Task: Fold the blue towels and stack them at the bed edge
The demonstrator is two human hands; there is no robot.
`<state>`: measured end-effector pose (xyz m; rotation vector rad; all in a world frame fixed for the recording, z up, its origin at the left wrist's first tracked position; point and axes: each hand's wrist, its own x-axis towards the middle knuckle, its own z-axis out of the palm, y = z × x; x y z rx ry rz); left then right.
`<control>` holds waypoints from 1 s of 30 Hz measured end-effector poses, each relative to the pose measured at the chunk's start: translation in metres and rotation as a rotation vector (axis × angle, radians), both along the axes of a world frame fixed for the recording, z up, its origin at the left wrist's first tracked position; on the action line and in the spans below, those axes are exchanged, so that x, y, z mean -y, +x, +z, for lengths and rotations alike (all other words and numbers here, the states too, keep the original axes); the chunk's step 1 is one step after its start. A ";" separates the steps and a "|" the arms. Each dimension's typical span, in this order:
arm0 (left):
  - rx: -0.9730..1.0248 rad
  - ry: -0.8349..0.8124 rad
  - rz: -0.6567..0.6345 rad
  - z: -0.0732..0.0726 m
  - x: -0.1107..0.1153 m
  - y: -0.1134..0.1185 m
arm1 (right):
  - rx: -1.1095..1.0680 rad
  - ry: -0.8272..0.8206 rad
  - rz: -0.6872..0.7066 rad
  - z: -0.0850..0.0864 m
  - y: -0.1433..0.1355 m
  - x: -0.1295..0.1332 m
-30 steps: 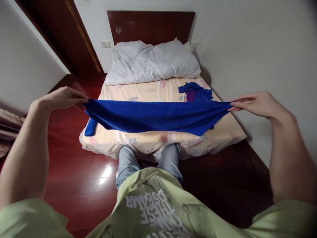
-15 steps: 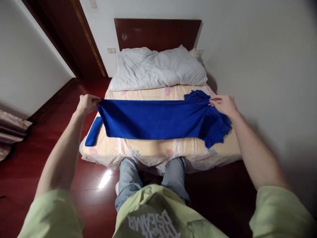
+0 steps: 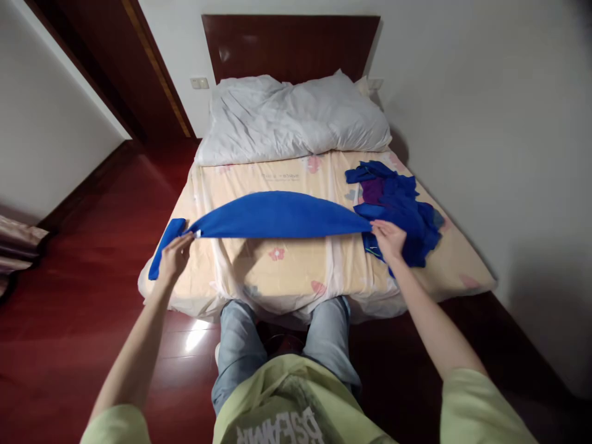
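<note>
A blue towel (image 3: 277, 216) stretches between my hands above the bed, its near edge taut and its far side bowed outward. My left hand (image 3: 174, 256) pinches one corner, where a small white tag shows. The opposite corner is pinched by my right hand (image 3: 389, 239). Close beyond my left hand lies a narrow folded blue cloth (image 3: 166, 246) on the bed's left side. Around and behind my right hand is a crumpled heap of blue cloths (image 3: 407, 216), with a purple piece (image 3: 372, 190) among them.
The bed (image 3: 277, 277) has a pale floral sheet under a sheer cover. A white pillow or quilt (image 3: 296, 120) lies against the dark wooden headboard (image 3: 291, 46). A wall (image 3: 499, 154) rises on the right; a curtain (image 3: 21, 246) hangs at far left above red flooring (image 3: 92, 296).
Both hands have come lower and closer together. The towel has gone from a wide hanging sheet to a bowed strip, and more of the heap at right is uncovered.
</note>
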<state>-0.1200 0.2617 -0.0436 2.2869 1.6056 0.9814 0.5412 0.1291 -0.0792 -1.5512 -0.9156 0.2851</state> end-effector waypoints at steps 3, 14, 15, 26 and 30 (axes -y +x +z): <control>-0.036 -0.101 -0.038 -0.071 0.032 -0.002 | -0.114 -0.101 -0.058 -0.066 -0.014 0.030; -0.120 -0.267 -0.090 -0.137 0.095 -0.028 | 0.009 -0.385 -0.114 -0.143 -0.001 0.093; -0.125 -0.233 -0.081 -0.131 0.087 -0.029 | 0.078 -0.404 -0.118 -0.139 0.002 0.086; -0.272 -0.255 0.013 -0.141 -0.117 0.010 | 0.383 -0.663 0.106 -0.120 0.020 -0.106; -0.283 -0.361 0.070 -0.143 -0.160 0.030 | 0.407 -0.711 0.177 -0.134 0.045 -0.142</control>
